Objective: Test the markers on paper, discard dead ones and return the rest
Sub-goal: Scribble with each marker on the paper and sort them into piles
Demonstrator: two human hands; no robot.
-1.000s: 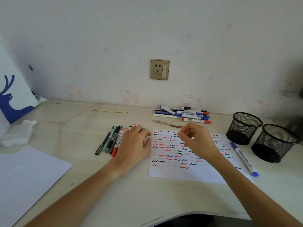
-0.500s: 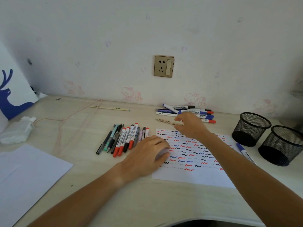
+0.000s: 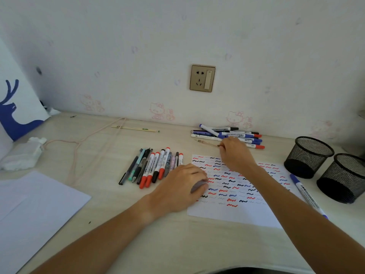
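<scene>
A white test paper [image 3: 237, 214] covered in red, blue and black squiggles lies at the desk's centre. My left hand [image 3: 181, 186] rests on its left edge with loosely bent fingers. To the left of it lies a row of markers and pens [image 3: 156, 167]. Behind the paper, my right hand [image 3: 235, 153] pinches the right end of a thin brown pen [image 3: 207, 143] that lies on the desk. Just beyond it, by the wall, is a pile of blue, red and black markers [image 3: 233, 134]. One blue marker [image 3: 304, 192] lies along the paper's right edge.
Two black mesh pen cups [image 3: 309, 157] [image 3: 343, 178] stand at the right. A blank sheet [image 3: 29, 210] lies at the front left, with crumpled tissue [image 3: 21, 155] and a pink cord [image 3: 79, 145] behind it. A thin stick [image 3: 136, 128] lies near the wall.
My right hand left the paper and reached back to the brown pen, now pinching its end. My left hand slid from the marker row onto the paper's left edge.
</scene>
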